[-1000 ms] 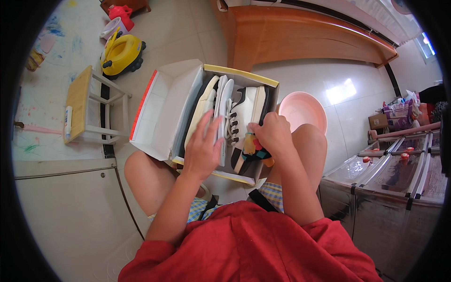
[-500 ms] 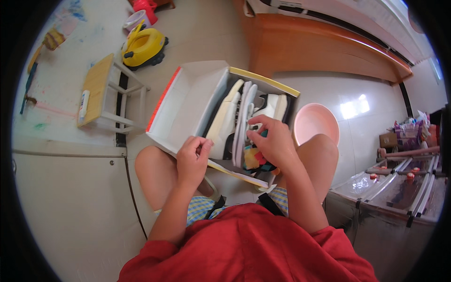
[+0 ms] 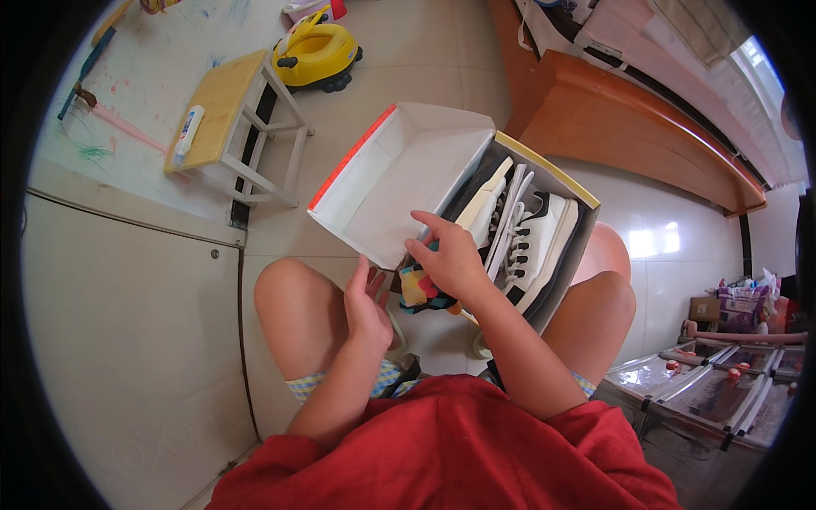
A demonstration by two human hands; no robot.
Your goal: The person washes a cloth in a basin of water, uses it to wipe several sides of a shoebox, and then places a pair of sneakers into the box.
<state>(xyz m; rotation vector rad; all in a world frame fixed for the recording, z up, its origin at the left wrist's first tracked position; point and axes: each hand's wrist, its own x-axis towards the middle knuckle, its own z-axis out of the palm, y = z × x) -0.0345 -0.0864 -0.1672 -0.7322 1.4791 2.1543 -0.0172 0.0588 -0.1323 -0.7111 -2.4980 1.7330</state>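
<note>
My right hand [image 3: 455,262] is over the near side of an open shoebox [image 3: 588,197], its index finger and thumb apart. Its lower fingers, partly hidden, close on a multicoloured patterned cloth [image 3: 416,287] that hangs below the hand at the box's near edge. Beside it, my left hand [image 3: 365,308] is open, palm turned toward the cloth, fingers near the corner of the box lid [image 3: 399,178]. Inside the box lie a white sneaker [image 3: 542,234] with black laces and a second shoe [image 3: 489,200] on its side, with pale flat pieces [image 3: 508,208] standing between them.
A pink basin [image 3: 605,255] stands behind the box by my right knee. Left of the box is a small wooden stool [image 3: 225,110] with a white tube [image 3: 189,134] on it. Beyond are a yellow ride-on toy [image 3: 319,55] and an orange-brown wooden panel [image 3: 629,119]. Clear-lidded bins [image 3: 688,387] sit at right.
The cloth has moved left with my right hand, from over the shoes to the box's near edge. My left hand has opened, off the box rim. The view has shifted.
</note>
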